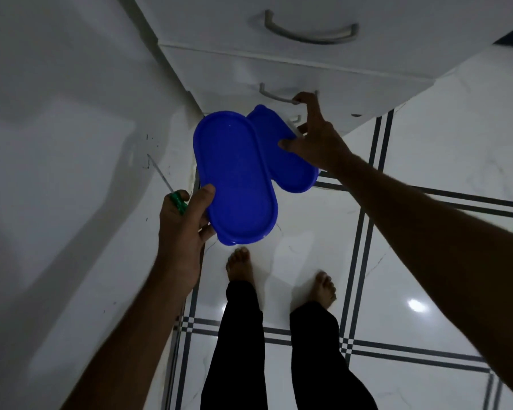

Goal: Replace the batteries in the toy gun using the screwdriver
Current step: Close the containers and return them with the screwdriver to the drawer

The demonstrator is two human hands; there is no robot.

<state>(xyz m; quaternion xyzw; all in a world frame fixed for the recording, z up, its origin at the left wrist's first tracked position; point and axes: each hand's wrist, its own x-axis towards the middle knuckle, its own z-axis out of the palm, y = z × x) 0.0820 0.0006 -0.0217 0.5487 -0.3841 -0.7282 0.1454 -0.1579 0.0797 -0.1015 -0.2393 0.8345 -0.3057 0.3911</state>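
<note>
My left hand (181,229) grips a green-handled screwdriver (178,202) whose thin shaft points up and left. The same hand's thumb presses on the edge of a blue oval lid (234,179). A second blue oval piece (282,161) lies partly behind the lid, pinched under the thumb of my right hand (317,140). My right index finger hooks over the right end of the lower drawer handle (276,97). No toy gun or batteries are in view.
A white drawer unit (338,84) stands ahead, with an upper handle (308,34) above the lower drawer. A white wall (57,143) runs along the left. My bare feet (240,261) stand on glossy white floor tiles (427,232) with dark lines.
</note>
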